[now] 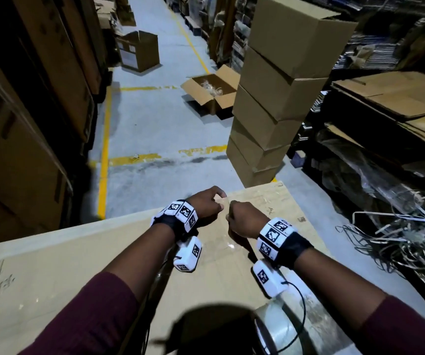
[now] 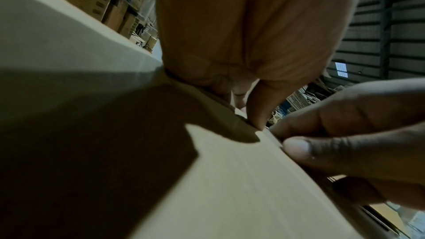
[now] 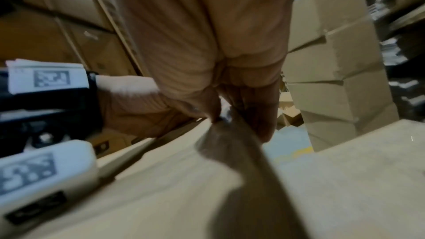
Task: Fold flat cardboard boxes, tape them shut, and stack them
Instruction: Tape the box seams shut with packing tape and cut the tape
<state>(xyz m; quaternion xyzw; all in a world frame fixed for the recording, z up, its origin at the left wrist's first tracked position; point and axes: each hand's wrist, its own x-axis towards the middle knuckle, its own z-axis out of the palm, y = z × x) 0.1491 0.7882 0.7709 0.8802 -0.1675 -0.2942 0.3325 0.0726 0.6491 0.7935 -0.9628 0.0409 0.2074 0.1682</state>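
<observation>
We see the large cardboard box [image 1: 83, 254] lying broad and flat-topped just below us, its top face filling the lower part of the head view; a strip of clear tape [image 1: 225, 201] runs along that face, and both hands meet over it near the far edge. The left hand [image 1: 205, 206] has its fingers [image 2: 257, 104] curled, thumb and forefinger pinching the tape's end against the cardboard; the right hand [image 1: 244, 221], just beside it and nearly touching, is likewise curled, its fingers [image 3: 264, 115] gripping the tape, which stretches back from them toward the wrist in the right wrist view. A roll of clear tape [image 1: 280, 329] sits at the near edge of the box, below the right forearm; whether it rests on the box we cannot tell. Beyond the box a stack of closed boxes [image 1: 280, 98] stands on the grey floor [image 1: 155, 134]; past it lies an open box [image 1: 211, 90] with clear wrapping inside; flattened cardboard sheets [image 1: 398, 98] are piled to the right, above tangled strapping [image 1: 398, 231].
</observation>
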